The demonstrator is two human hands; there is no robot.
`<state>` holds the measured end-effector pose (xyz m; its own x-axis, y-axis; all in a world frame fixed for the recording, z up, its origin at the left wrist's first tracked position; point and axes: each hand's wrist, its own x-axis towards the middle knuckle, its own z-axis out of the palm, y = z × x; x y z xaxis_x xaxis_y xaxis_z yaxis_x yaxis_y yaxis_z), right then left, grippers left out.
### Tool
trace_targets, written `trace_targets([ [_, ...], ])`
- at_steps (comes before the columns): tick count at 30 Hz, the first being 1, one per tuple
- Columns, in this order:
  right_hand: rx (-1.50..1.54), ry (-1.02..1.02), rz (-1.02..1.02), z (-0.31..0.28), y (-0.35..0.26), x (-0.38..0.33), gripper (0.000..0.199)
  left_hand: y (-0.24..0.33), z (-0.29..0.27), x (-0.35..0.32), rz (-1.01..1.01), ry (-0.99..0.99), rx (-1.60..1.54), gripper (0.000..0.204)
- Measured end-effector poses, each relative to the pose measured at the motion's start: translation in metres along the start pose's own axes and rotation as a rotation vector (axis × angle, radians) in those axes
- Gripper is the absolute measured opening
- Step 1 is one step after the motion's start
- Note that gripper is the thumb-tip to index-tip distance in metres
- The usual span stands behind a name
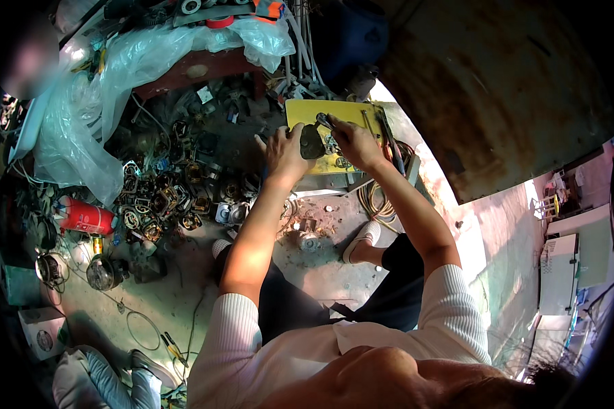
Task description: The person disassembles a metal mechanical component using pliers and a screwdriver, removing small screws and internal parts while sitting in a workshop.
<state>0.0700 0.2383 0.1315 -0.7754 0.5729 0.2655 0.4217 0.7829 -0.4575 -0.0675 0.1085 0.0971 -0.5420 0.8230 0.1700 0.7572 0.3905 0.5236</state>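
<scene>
Black metal part sits upright on the yellow table, long axis roughly vertical in view, narrow end pointing away from the person. Left hand fingers wrap its left side, holding it. Right hand fingers closed on a small tool touching the part's top right. Both hands equally near; the part lies between them.

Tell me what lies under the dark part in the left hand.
Under the dark part sits a yellow board; the left hand and part cover what lies directly beneath.
</scene>
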Motion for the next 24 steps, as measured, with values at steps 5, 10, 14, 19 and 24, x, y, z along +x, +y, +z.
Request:
trace_targets([
  [5,-0.141,-0.023,0.021,0.000,-0.019,0.007,0.039,-0.013,0.016,0.002,0.035,0.040,-0.018,0.090],
  [10,-0.183,-0.015,0.014,-0.001,-0.015,0.005,0.039,-0.012,0.018,0.000,0.055,0.070,-0.014,0.091],
  [14,-0.181,-0.001,-0.018,0.002,-0.014,0.006,0.039,-0.012,0.016,0.000,0.060,0.071,-0.007,0.094],
  [19,-0.169,-0.008,-0.062,0.005,-0.015,0.007,0.041,-0.018,0.019,0.003,0.070,0.082,0.009,0.096],
  [24,-0.175,0.002,-0.130,0.011,-0.014,-0.003,0.042,-0.013,0.015,0.004,0.059,0.041,-0.019,0.092],
])
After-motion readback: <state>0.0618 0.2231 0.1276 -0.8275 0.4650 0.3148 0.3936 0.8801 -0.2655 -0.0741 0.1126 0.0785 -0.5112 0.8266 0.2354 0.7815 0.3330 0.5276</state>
